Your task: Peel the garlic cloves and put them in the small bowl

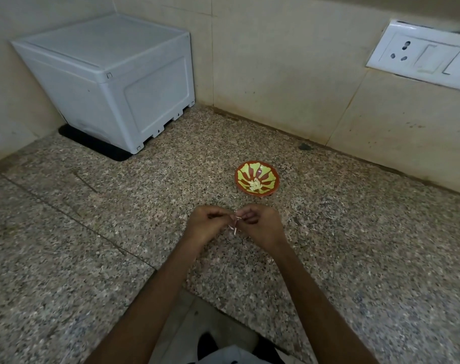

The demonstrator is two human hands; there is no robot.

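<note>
A garlic clove is pinched between left hand and right hand; peeled cloves are already held by the small bowl beyond them.

Speckled granite counter with bowl, white box

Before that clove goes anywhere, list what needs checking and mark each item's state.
1. Grip on the clove: the left hand and the right hand pinch the garlic clove between their fingertips. Ok.
2. Clove fully peeled: a strip of skin hangs below it. Not ok.
3. Small bowl upright and just beyond the hands. Ok.
4. Room in the bowl: the peeled cloves cover only its bottom. Ok.
5. Way to the bowl: only bare counter lies between the hands and the bowl. Ok.
6. More unpeeled cloves waiting: none in view. Cannot tell.
</note>
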